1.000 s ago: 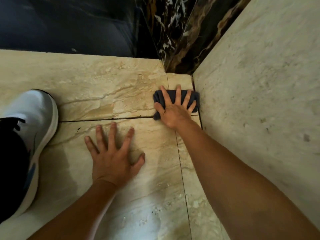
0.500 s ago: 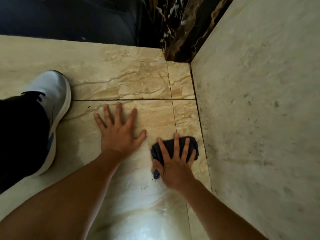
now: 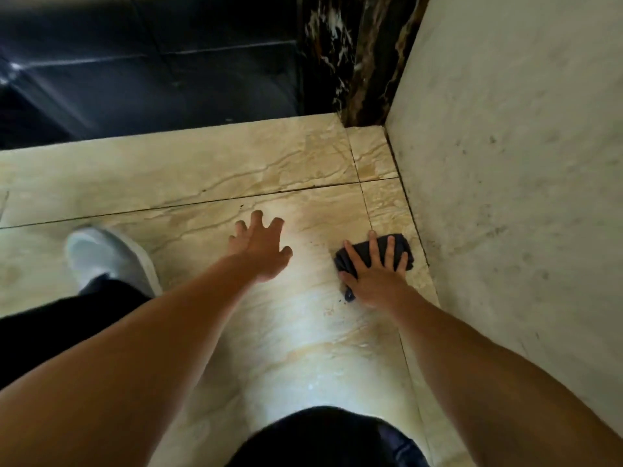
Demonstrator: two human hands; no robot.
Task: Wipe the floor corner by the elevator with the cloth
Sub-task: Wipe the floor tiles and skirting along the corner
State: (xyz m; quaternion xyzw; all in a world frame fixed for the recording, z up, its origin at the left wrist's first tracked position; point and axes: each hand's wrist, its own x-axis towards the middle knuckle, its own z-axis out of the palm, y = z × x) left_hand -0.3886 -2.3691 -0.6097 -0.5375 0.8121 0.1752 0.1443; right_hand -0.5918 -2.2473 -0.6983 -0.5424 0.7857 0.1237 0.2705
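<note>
A dark blue folded cloth (image 3: 403, 246) lies on the beige marble floor (image 3: 202, 170), close to the base of the right wall. My right hand (image 3: 374, 274) presses flat on the cloth with fingers spread, covering most of it. My left hand (image 3: 261, 249) rests on the floor tile to the left of the cloth, fingers apart and slightly curled, holding nothing. The floor corner (image 3: 374, 146) where the dark marble frame meets the wall lies farther ahead, apart from the cloth.
A pale wall (image 3: 505, 163) rises along the right. A dark veined marble frame (image 3: 357, 62) and dark elevator door (image 3: 151, 62) stand ahead. My white shoe (image 3: 101, 257) and black trouser leg (image 3: 50, 332) are at left, my knee (image 3: 323, 436) at the bottom.
My right hand has dragged the cloth back from the corner along the wall toward me. My left hand's fingers have lifted and curled slightly. The view has pulled back.
</note>
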